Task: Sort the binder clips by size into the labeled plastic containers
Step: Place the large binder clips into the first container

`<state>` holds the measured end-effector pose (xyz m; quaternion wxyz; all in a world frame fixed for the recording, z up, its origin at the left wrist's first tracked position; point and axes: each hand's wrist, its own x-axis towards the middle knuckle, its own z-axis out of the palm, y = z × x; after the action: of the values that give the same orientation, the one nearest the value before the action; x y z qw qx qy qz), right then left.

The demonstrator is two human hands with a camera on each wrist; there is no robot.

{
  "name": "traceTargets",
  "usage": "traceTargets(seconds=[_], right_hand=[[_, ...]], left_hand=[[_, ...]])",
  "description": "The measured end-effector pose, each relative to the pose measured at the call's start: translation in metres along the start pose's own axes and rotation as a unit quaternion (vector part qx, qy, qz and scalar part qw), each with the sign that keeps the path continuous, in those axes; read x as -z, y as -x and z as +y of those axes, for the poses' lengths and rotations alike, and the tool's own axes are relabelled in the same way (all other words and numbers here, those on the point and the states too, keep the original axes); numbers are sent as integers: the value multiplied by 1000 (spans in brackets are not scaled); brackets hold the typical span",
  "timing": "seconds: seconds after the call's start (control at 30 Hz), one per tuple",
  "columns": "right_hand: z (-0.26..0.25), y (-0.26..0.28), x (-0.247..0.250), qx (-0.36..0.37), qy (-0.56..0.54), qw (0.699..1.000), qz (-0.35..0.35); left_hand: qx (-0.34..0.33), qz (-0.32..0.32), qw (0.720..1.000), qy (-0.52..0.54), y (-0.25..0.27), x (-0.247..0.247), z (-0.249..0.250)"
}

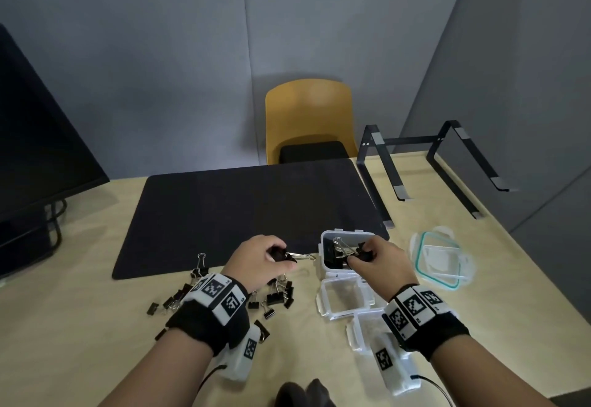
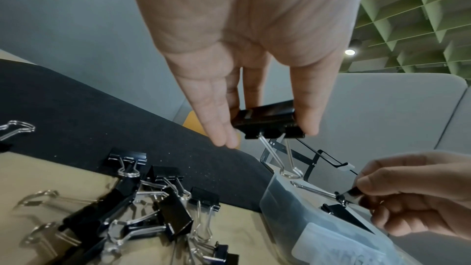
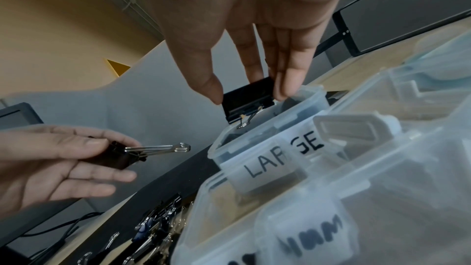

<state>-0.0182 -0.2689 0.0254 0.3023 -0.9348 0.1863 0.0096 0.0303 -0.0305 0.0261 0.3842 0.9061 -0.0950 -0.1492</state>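
Spreading across the light wooden table (image 1: 80, 336), a large dark rectangular mat (image 1: 249, 211) reaches the far edge, with a black metal laptop stand (image 1: 425, 163) at the far right corner and a black monitor (image 1: 38, 150) along the left edge. A clear container lid with a teal seal (image 1: 439, 259) lies near the right edge. Beside it, at the mat's near right corner, stands the translucent plastic container labelled LARGE (image 3: 267, 156), already holding black clips, and two more clear plastic containers (image 1: 347, 298) sit just nearer, toward the near edge. A loose heap of black binder clips with silver wire handles (image 2: 142, 209) lies on the table below the left wrist, just off the mat's near edge. The right hand (image 1: 379, 262) hovers over the LARGE container, its grip clamped on a big black binder clip (image 3: 248, 98) between thumb and fingers at the rim. The left hand (image 1: 259, 259) sits just left of that container, its grip pinching a second large black binder clip (image 2: 267, 120) whose handles point toward the container.
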Motion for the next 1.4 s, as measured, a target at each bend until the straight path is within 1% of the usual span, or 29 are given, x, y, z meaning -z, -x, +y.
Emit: traceTargets(seconds=[0.23, 0.43, 0.53, 0.63, 0.73, 0.8, 0.87, 0.97, 1.07, 1.2, 1.33, 1.4], right_hand=[[-1, -3, 3, 4, 53, 998, -16], [-13, -8, -3, 11, 85, 996, -35], [-13, -11, -8, -2, 72, 996, -48], [-9, -13, -12, 3, 49, 997, -58], [-4, -15, -16, 20, 61, 996, -68], [0, -17, -19, 35, 87, 993, -66], [5, -18, -21, 50, 90, 993, -62], [7, -20, -22, 96, 63, 990, -79], [7, -24, -25, 141, 98, 980, -102], [9, -29, -22, 159, 150, 970, -102], [8, -31, -17, 180, 165, 965, -95], [8, -31, -16, 184, 174, 962, -102]], left_hand=[[3, 5, 1000, -4, -1, -4, 3], [4, 3, 1000, -1, -1, -7, -2], [4, 5, 1000, 2, 0, -8, -4], [6, 8, 1000, 13, 0, -10, -4], [10, 6, 1000, 22, 0, -12, -5], [13, 1, 1000, 22, -1, -14, -5], [14, -2, 1000, 17, -1, -15, -5], [15, -1, 1000, 15, -2, -17, -4], [16, 0, 1000, 16, -3, -20, 0], [11, 6, 1000, 20, -4, -23, 6], [12, 12, 999, 30, -6, -25, 11], [11, 16, 999, 40, -8, -26, 12]])
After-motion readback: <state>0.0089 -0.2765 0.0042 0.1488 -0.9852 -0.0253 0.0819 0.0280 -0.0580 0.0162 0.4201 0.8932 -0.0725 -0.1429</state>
